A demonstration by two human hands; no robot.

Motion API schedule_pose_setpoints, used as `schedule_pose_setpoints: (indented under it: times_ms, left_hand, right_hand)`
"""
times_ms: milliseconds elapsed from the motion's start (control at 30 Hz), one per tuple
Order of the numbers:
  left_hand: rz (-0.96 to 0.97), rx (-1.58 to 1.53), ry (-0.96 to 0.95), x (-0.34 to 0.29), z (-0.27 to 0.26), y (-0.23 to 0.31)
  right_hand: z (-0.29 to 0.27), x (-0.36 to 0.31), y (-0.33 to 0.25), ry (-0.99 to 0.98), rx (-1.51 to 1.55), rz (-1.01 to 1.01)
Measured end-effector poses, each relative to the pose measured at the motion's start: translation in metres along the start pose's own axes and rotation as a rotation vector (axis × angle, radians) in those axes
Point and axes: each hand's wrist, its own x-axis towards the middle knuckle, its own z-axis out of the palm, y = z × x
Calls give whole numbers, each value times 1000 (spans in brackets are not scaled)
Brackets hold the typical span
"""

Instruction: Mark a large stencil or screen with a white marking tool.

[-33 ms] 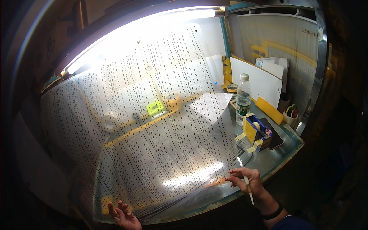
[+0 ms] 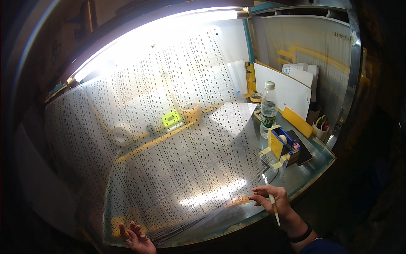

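A large clear sheet, printed with rows of small black marks, spans the lit glass-topped table and rises toward the lamp. At its lower right edge, my right hand is closed around a slim white pen-shaped tool that slants across the fingers. Its thumb and fingertips point at the sheet's border; whether they touch it I cannot tell. My left hand is by the lower left corner, palm up, fingers apart, with nothing seen in it.
Right of the sheet stand a water bottle, a blue and yellow tape dispenser and a cup of tools. A dark phone-like slab lies behind the dispenser. Tape rolls and a bright yellow-green object show through the sheet. A tube lamp glows above.
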Motion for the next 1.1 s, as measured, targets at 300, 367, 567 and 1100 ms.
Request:
schedule_pose_setpoints:
  times_ms: [300, 367, 567, 1100]
  left_hand:
    - [-15, -30, 11, 0, -2, 0]
    - [-20, -30, 21, 0, -1, 0]
    - [-16, -15, 34, 0, 0, 0]
    - [-28, -27, 26, 0, -4, -1]
  right_hand:
    - [1, 0, 0, 7, 4, 4]
    - [1, 0, -1, 12, 7, -6]
    - [1, 0, -3, 7, -3, -3]
    - [1, 0, -1, 10, -2, -5]
